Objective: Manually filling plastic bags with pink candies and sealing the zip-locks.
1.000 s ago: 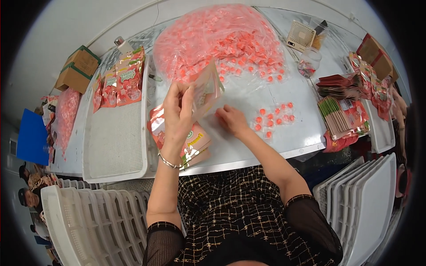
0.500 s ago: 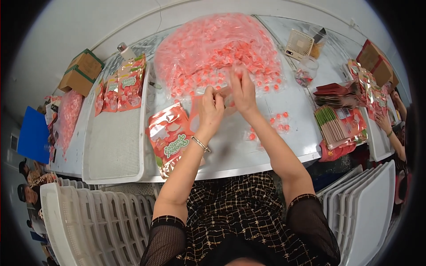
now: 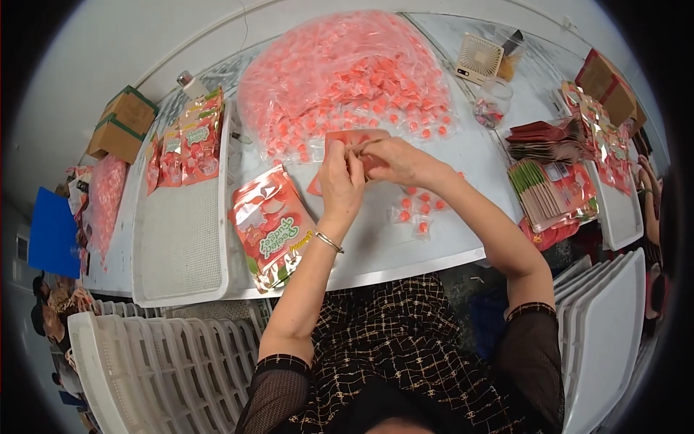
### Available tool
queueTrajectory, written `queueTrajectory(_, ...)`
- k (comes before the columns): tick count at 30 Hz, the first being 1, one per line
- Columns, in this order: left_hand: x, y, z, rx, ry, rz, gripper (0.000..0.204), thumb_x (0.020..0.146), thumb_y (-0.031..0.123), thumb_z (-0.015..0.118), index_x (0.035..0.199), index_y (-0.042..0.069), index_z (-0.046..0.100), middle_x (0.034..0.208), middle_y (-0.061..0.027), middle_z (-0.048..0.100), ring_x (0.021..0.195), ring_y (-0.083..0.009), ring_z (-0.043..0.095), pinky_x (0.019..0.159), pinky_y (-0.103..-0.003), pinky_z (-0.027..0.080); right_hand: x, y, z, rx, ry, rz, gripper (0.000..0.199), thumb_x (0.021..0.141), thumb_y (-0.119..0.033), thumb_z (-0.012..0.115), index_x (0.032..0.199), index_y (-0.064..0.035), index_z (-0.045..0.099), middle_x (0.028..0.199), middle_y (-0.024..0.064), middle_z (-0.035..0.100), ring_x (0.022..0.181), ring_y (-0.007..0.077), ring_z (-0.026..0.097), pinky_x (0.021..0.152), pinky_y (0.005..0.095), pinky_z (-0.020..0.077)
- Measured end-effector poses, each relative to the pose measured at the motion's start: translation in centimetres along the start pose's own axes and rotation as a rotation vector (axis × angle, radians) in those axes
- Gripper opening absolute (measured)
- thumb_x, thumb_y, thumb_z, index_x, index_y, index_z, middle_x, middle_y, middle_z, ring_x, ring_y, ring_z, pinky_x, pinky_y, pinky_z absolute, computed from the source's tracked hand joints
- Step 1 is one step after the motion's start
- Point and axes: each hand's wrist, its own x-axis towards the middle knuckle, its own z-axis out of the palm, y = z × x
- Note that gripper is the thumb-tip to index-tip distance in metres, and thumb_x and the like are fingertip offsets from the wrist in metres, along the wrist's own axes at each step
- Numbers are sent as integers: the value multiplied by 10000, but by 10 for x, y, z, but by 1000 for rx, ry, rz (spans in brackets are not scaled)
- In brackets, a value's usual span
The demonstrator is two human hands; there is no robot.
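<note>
Over the middle of the table, my left hand (image 3: 342, 179) pinches a pink pouch (image 3: 356, 136) by its edge. From the other side my right hand (image 3: 399, 160) grips the same pouch, its fingers meeting the left ones; the pouch is partly hidden by both hands. Left of my forearm lies a filled-looking red pouch (image 3: 271, 224), flat on the table. Loose wrapped red candies (image 3: 421, 206) are scattered to the right below my right hand. Beyond both hands spreads a large clear bag (image 3: 347, 72) of the same candies, with many spilling from its near side.
A white mesh tray (image 3: 181, 246) on the left holds standing red pouches (image 3: 201, 145). At right are stacked flat pouches (image 3: 538, 192), a clear jar (image 3: 494, 101) and a small fan (image 3: 478, 59). Stacked white trays (image 3: 163, 369) flank me. Another person's arm reaches in at far right.
My right hand has come down from above the candy pile to the pouch beside my left hand. The pouch is now raised and turned between both hands.
</note>
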Motion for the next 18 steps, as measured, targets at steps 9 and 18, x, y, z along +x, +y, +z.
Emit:
queueTrajectory(9, 3, 3, -10, -4, -115, -181, 55, 840, 15, 487, 809, -20, 514, 726, -213, 616, 626, -358, 604, 558, -389, 464, 13, -12, -9, 34, -271, 134, 220, 746, -115, 624, 959, -64, 612, 879, 130, 654, 831, 331, 618, 712, 407, 505)
queueTrajectory(18, 13, 0, -28, -153, -130, -257, 101, 846, 36, 513, 773, -17, 469, 658, -126, 602, 566, -163, 591, 504, -321, 456, 14, -56, -31, -289, 179, -41, 215, 753, -126, 649, 905, -5, 558, 855, 180, 619, 802, 355, 605, 705, 428, 478)
